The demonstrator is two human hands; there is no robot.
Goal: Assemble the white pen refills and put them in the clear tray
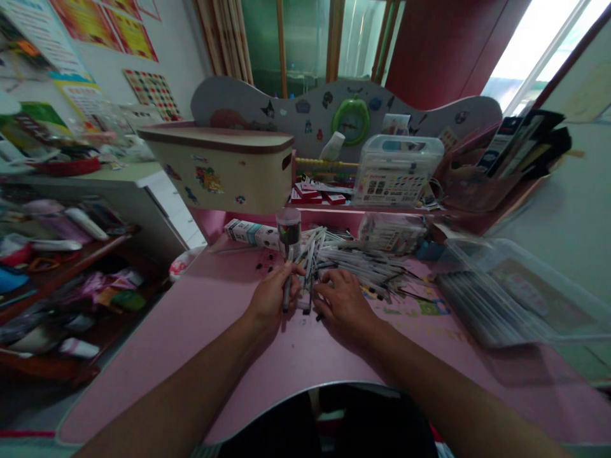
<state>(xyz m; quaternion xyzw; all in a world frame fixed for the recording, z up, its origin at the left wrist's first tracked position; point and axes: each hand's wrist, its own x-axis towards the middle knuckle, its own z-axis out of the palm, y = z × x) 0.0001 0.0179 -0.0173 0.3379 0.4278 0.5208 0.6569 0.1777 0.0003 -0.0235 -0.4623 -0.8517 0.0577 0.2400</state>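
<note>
My left hand [277, 294] is closed around a pen [287, 292] with a grey-white barrel and a dark lower end, held nearly upright over the pink desk [224, 356]. Beside it, my right hand [341, 302] has its fingers curled down at the near edge of a loose pile of pens [367, 264]. A dark pen end shows under its thumb; the rest of that pen is hidden. The pile's pens have whitish barrels and dark ends. Just beyond my left hand stands a clear cup [289, 230] with a dark lower part.
A printed box [252, 234] lies behind the cup. On the right is a clear plastic bin [515, 299]. A cream storage box [224, 172], a clear carrying case [398, 170] and a green clock [351, 121] stand at the back. Cluttered shelves [62, 267] are on the left.
</note>
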